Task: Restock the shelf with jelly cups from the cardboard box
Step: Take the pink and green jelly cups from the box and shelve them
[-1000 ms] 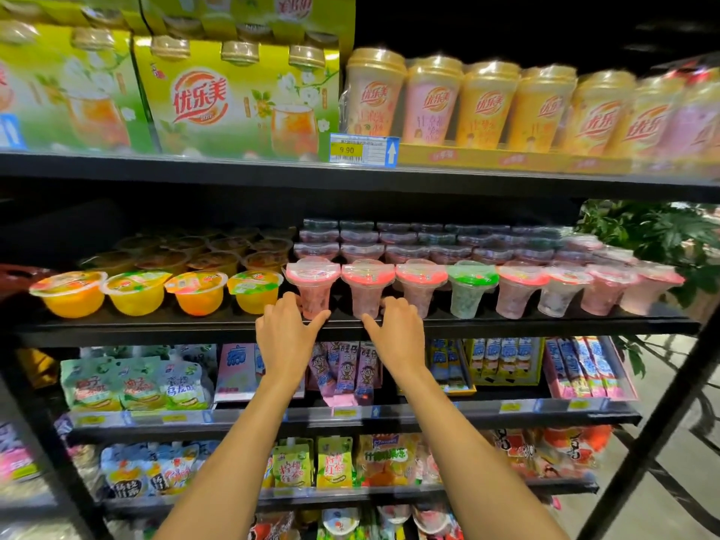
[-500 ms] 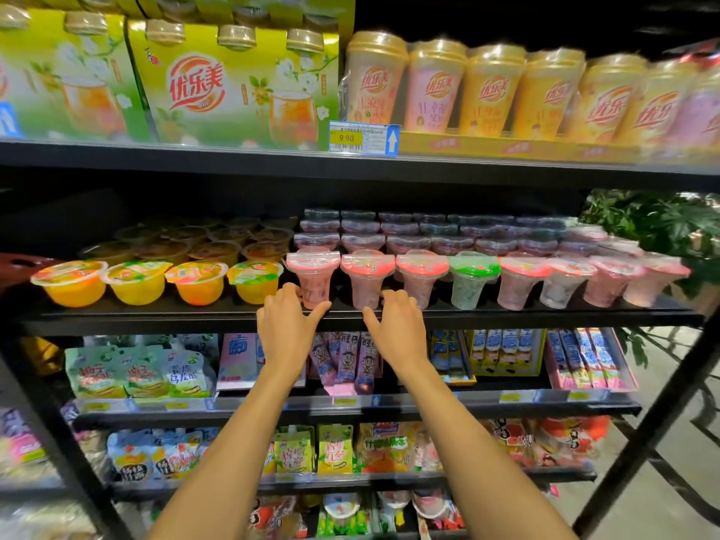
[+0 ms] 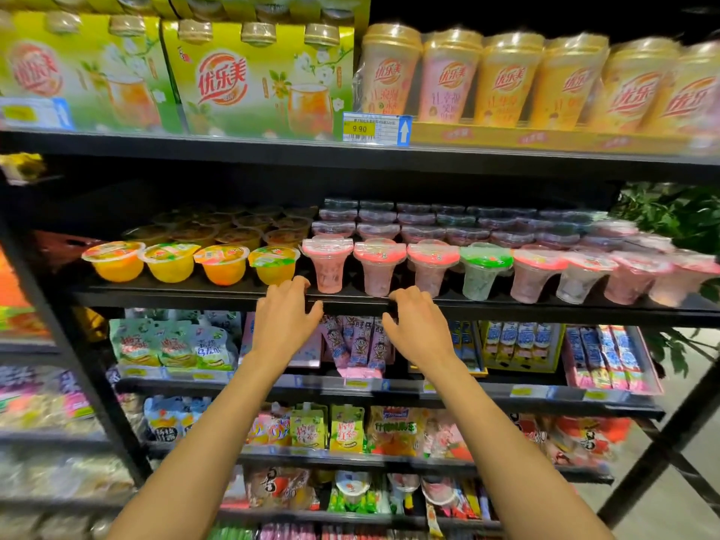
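- Bright light comes from above and in front; the drink cups [image 3: 510,79] on top glow, nearly washed out.
- The front jelly cups [image 3: 376,267] are well lit, with small glints on their lids; the rows behind sink into shadow under the upper shelf [image 3: 272,153].
- The top right corner is black.
- The centre is sharp: the price tag [image 3: 376,128] reads clearly, and the left hand [image 3: 286,317] and right hand [image 3: 419,325] are crisp.
- Left and right edges are smeared, probably motion blur.
- The wide lens bows the shelf lines and tilts the upright [image 3: 662,454].
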